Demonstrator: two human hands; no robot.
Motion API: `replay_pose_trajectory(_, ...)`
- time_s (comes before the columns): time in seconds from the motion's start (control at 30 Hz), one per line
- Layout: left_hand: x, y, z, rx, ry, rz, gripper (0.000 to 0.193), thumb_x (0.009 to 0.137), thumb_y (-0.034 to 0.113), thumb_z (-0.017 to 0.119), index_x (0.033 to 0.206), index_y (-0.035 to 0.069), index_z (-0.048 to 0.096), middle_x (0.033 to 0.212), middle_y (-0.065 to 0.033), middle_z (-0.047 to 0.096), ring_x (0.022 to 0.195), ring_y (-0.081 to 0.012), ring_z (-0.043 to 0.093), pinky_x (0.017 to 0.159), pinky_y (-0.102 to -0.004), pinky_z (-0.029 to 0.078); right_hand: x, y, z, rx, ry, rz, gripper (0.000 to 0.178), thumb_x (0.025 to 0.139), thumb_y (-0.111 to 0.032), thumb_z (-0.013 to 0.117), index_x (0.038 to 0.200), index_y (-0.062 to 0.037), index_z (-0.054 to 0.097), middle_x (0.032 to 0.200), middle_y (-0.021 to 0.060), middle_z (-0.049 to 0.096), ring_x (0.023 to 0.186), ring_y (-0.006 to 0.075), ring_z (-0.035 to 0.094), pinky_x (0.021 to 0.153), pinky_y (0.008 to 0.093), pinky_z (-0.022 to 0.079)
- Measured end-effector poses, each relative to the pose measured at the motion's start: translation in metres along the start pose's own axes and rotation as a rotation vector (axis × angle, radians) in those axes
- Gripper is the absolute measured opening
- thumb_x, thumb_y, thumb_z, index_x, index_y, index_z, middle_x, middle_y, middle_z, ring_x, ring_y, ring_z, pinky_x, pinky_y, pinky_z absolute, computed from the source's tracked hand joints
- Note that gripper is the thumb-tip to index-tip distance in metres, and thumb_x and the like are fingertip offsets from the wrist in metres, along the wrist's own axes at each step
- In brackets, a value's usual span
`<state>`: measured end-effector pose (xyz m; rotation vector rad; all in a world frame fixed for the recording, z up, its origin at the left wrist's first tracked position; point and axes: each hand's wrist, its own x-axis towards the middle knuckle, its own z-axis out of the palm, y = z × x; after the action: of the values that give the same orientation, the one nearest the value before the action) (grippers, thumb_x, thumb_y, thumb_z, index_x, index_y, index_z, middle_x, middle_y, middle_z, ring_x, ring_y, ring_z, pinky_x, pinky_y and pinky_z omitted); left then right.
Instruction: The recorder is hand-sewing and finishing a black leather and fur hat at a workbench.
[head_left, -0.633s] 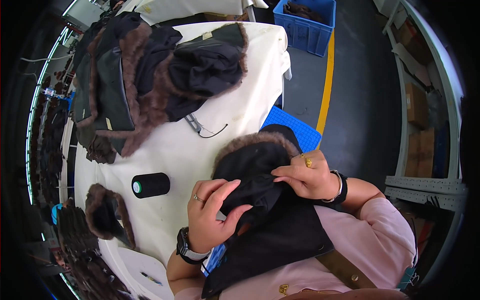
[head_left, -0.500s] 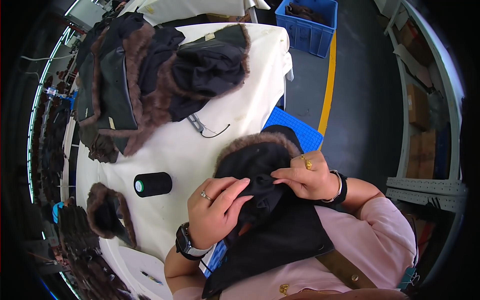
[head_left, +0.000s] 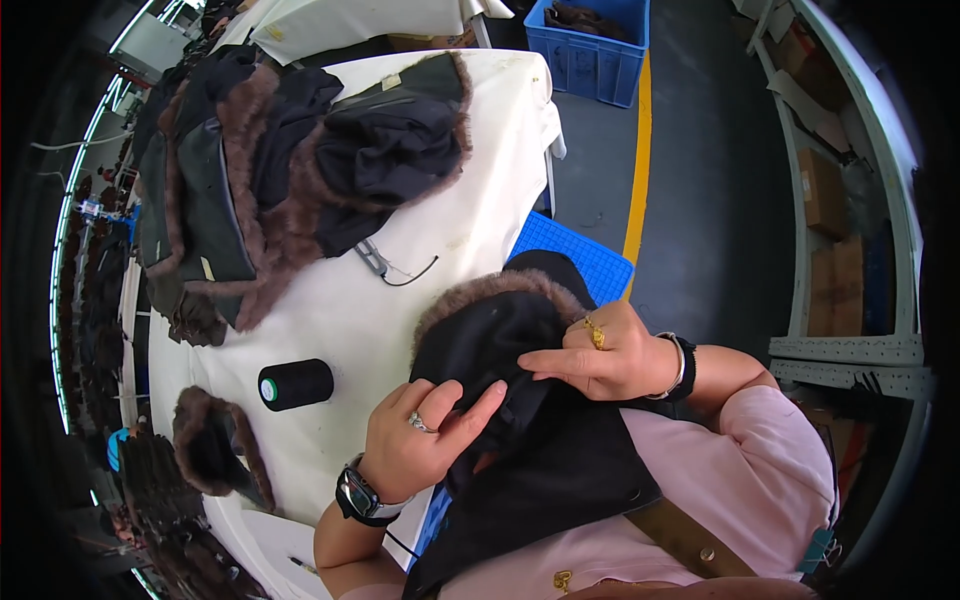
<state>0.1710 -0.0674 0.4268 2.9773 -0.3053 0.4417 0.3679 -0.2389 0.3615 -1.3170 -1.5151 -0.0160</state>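
A black garment point(head_left: 487, 337) with a brown fur edge lies bunched across my lap and against the table edge. My left hand point(head_left: 412, 440) grips its lower left part; the thumb lies along the cloth and the fingers curl at the fabric. Above the cloth, to the right, my right hand point(head_left: 610, 357) has its thumb and index finger pinched together. Whatever may be in that pinch is too small to make out. A black apron point(head_left: 545, 500) covers my lap below the garment.
A white-covered table point(head_left: 470, 225) carries a pile of fur-trimmed dark garments point(head_left: 240, 190), thread snips point(head_left: 371, 258), a black thread spool point(head_left: 296, 385) and a fur-trimmed piece point(head_left: 215, 440). Beyond are a blue crate point(head_left: 590, 60), a blue plastic surface point(head_left: 572, 256) and a shelf point(head_left: 850, 348).
My right hand has shifted slightly left and down, its fingertips drawing nearer the left thumb. My left hand has moved down and its thumb and fingers have parted more. The view has shifted a little.
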Motion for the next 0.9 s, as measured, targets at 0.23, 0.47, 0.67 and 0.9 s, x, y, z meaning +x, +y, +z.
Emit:
replay_pose_trajectory(0.23,-0.001,-0.002,0.000,-0.104,0.019,0.030,0.048,0.063,-0.001,0.072,0.109,0.014,0.075,0.094,-0.0027,0.050,0.064,-0.0167,0.052,0.053,-0.0285,0.045,0.015,0.001,-0.008,-0.050,-0.304,-0.205,0.033,0.071,-0.002,0.068,0.104,-0.0077,0.070,0.058,0.0013,0.043,0.047,0.0159,0.051,0.042,0.0310,0.038)
replay_pose_trajectory(0.47,0.004,0.002,-0.002,-0.031,-0.102,0.011,0.028,0.077,0.009,0.072,0.104,0.006,0.072,0.089,-0.0050,0.053,0.067,-0.0190,0.054,0.054,-0.0297,0.047,0.020,-0.005,-0.007,-0.272,-0.373,-0.288,0.029,0.069,-0.008,0.066,0.097,-0.0023,0.068,0.061,0.0011,0.045,0.048,0.0159,0.052,0.042,0.0298,0.040)
replay_pose_trajectory(0.67,0.016,0.013,-0.008,0.168,-0.070,-0.004,0.025,0.084,0.027,0.074,0.092,0.004,0.068,0.090,-0.0066,0.063,0.073,-0.0198,0.059,0.057,-0.0299,0.049,0.025,-0.008,0.000,-0.220,-0.306,-0.296,0.024,0.073,-0.011,0.070,0.095,-0.0025,0.068,0.059,0.0005,0.046,0.046,0.0145,0.052,0.040,0.0293,0.038)
replay_pose_trajectory(0.9,0.010,0.015,-0.008,0.118,0.069,-0.032,0.021,0.079,0.017,0.077,0.087,0.001,0.067,0.087,-0.0083,0.066,0.078,-0.0208,0.063,0.063,-0.0300,0.053,0.024,-0.010,0.001,-0.075,-0.270,-0.115,0.020,0.081,-0.015,0.076,0.099,-0.0089,0.071,0.057,0.0010,0.051,0.043,0.0168,0.052,0.040,0.0300,0.038)
